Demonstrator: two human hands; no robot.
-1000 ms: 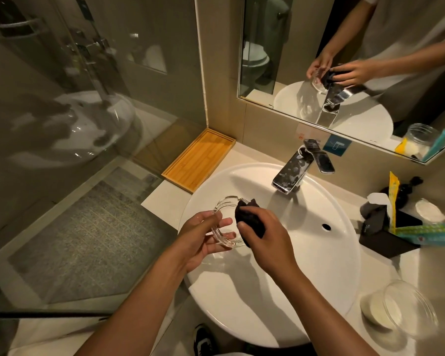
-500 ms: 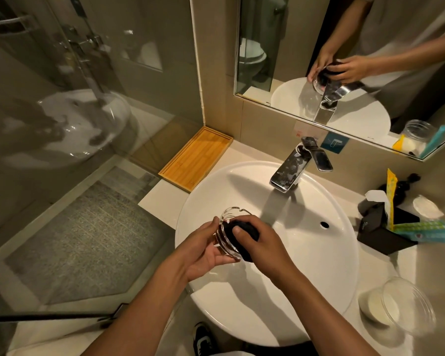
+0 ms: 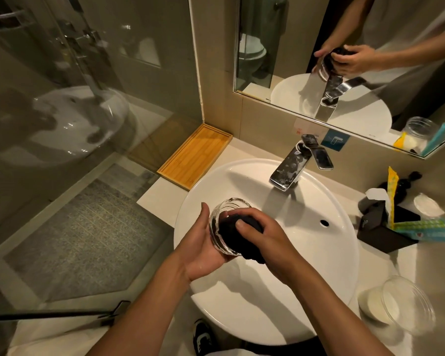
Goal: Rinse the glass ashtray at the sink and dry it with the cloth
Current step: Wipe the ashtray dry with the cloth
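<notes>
— What's in the containers?

— The glass ashtray (image 3: 222,224), tilted on edge over the sink (image 3: 306,265), has the dark cloth (image 3: 238,233) stuffed inside.

— And my hands?

— Left hand (image 3: 202,249) cups the ashtray from behind, fingers together. Right hand (image 3: 267,242) presses the cloth in, fingers curled over it.

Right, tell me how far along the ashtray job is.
Rinsing looks done: no water runs from the tap, though I cannot see whether the glass is wet. Drying is in hand: the left hand holds the glass ashtray tilted on its side over the sink, and the right hand presses the dark cloth into its bowl. Left: finish wiping and set it down.
</notes>
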